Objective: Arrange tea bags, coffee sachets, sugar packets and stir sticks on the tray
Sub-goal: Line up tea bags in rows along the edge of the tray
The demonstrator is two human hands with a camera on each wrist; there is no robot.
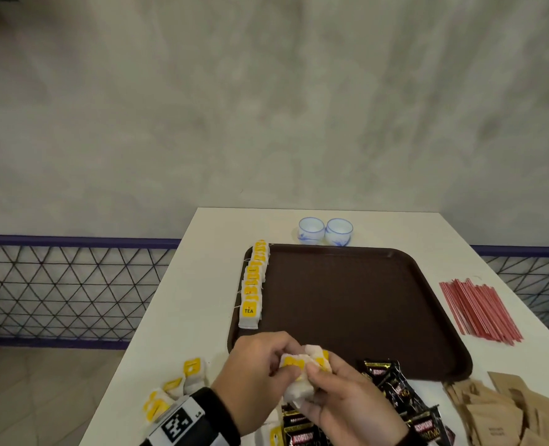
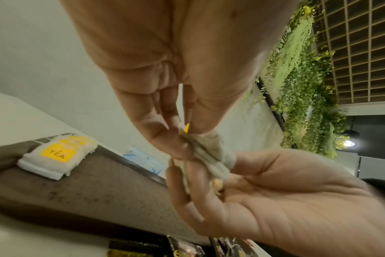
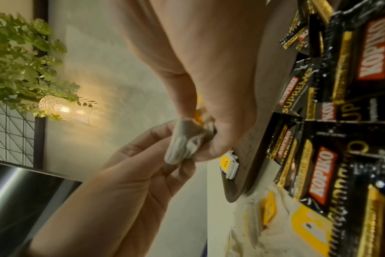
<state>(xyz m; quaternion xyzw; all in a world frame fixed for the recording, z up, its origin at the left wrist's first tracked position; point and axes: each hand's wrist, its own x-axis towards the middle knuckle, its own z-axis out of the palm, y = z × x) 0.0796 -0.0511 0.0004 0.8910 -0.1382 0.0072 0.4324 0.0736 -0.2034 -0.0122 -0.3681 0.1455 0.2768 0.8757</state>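
Both hands meet over the near left corner of the brown tray [image 1: 347, 304], just above its front rim, and between them they hold a small bunch of tea bags [image 1: 302, 368]: the left hand [image 1: 254, 378] pinches one yellow-tagged bag with thumb and curled fingers, and the right hand [image 1: 347, 403] grips the bunch from below and the right with fingers curled round it. How many bags are in the bunch cannot be told; in the wrist views it shows only as crumpled white paper with a sliver of yellow tag. Ahead and to the right of the grip most of the tray floor lies bare, with a raised rim all round. Ahead and slightly left of the grip, a row of tea bags [image 1: 253, 284] runs along the tray's left edge, some strings hanging over the rim. Left of the grip, loose tea bags [image 1: 183, 387] lie on the white surface [image 1: 196, 284] close to its left edge. Beneath and right of the right hand sit black coffee sachets [image 1: 392, 384], partly covered by the hand and cut off at the bottom. Farther right are brown sugar packets [image 1: 504, 410], also cut off, and red stir sticks [image 1: 479, 307] beyond the tray's right rim. Two small blue-and-white cups [image 1: 324, 230] stand past the far rim.
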